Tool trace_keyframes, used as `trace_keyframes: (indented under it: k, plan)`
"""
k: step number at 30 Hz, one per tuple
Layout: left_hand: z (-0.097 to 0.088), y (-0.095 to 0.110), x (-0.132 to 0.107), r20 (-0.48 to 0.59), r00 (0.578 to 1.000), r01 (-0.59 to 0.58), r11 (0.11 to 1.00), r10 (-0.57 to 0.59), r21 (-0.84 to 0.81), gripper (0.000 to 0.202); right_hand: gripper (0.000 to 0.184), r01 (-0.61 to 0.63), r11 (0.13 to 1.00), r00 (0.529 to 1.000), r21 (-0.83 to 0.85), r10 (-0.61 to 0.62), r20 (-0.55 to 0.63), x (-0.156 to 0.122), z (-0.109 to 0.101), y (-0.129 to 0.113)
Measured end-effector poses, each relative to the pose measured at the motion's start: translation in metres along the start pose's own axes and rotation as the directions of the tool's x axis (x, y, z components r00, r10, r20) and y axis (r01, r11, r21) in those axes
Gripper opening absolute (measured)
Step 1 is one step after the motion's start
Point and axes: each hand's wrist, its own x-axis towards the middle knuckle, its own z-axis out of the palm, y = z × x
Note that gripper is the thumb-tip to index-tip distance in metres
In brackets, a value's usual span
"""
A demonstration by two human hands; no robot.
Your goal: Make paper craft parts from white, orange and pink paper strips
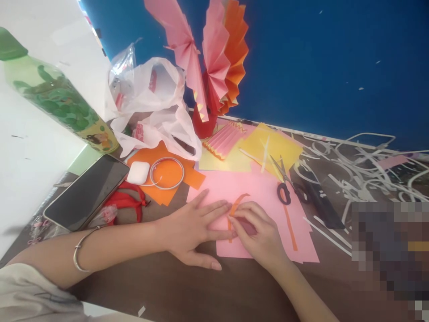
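Pink paper sheets [214,185] lie stacked on the dark table. My left hand [196,228] rests flat on their left part, fingers spread, the fingertips touching a narrow orange paper strip [240,201]. Thumb and fingers of my right hand [259,228] pinch that strip beside the left fingertips; its curved upper end stands out above. A second orange strip [290,228] lies on the pink paper to the right. Scissors with black handles [284,193] rest at the stack's upper right, blades pointing away.
White paper strips [355,174] lie tangled at the right, by a black box-cutter-like object [323,201]. At the left are a phone [87,190], a white earbud case [138,172], a coiled cable [166,173] and a tall green bottle [63,103]. Behind stand plastic bags [161,103] and folded paper fans [216,53].
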Motion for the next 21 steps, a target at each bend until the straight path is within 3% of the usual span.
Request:
trace_keyframes:
  k: [21]
  plan:
    - [0.0014,-0.0007,-0.0008,0.013,1.0,0.025,0.999,-0.024,-0.035,0.067,0.007,-0.034,0.999,0.998,0.01,0.034,-0.06,-0.0003,0.0055,0.0008]
